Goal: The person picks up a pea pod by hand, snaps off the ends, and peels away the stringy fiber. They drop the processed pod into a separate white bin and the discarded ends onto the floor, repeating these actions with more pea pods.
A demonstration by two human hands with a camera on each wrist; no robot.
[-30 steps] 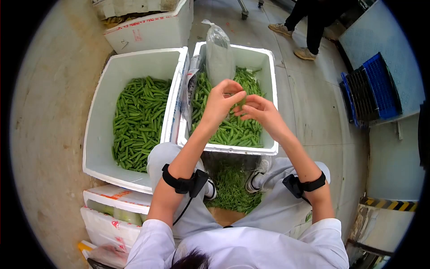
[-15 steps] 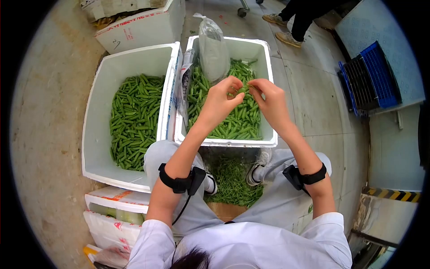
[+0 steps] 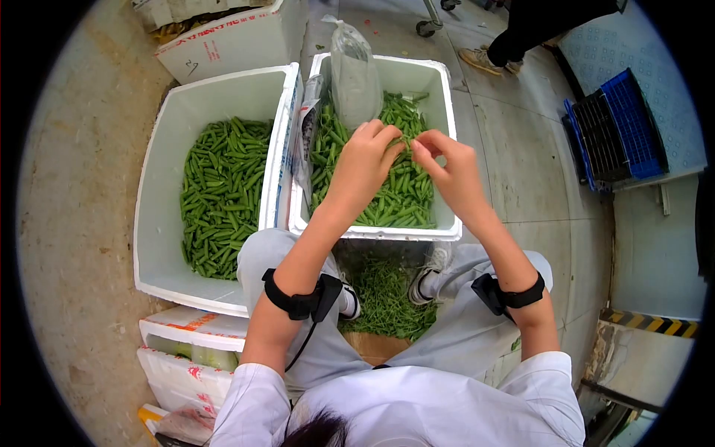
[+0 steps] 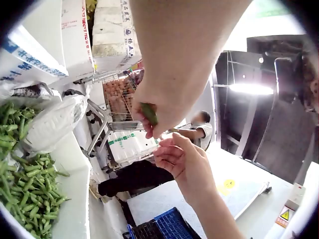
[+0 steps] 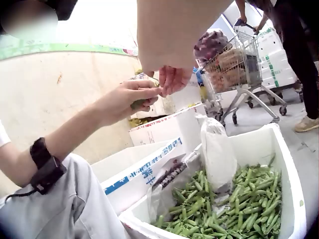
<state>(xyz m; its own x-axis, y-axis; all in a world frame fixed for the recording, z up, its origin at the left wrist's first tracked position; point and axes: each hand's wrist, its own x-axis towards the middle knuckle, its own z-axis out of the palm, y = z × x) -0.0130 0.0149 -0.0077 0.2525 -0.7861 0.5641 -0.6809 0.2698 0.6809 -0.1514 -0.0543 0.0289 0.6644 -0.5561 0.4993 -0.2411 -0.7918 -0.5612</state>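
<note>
Both hands meet above a white foam box (image 3: 450,112) of green pea pods (image 3: 398,205). My left hand (image 3: 363,165) curls round a pea pod (image 4: 149,113), seen between its fingers in the left wrist view. From the other side my right hand (image 3: 454,167) brings thumb and forefinger together in a pinch at the left fingertips, at the pod's end. What lies right between the fingertips is mostly hidden. In the right wrist view the left hand (image 5: 122,104) shows the pod (image 5: 139,103) under its fingers.
A larger foam box (image 3: 167,223) of pods stands at left. A clear plastic bag (image 3: 354,78) stands in the nearer box. Green trimmings (image 3: 387,298) lie between the feet. A blue crate (image 3: 633,127) is at right; a person (image 3: 544,26) stands beyond, near a shopping cart (image 5: 239,74).
The hands have come closer together over the box, the right fingers turning from loosely spread to a pinch. The head view has shifted slightly. The other person's feet have moved.
</note>
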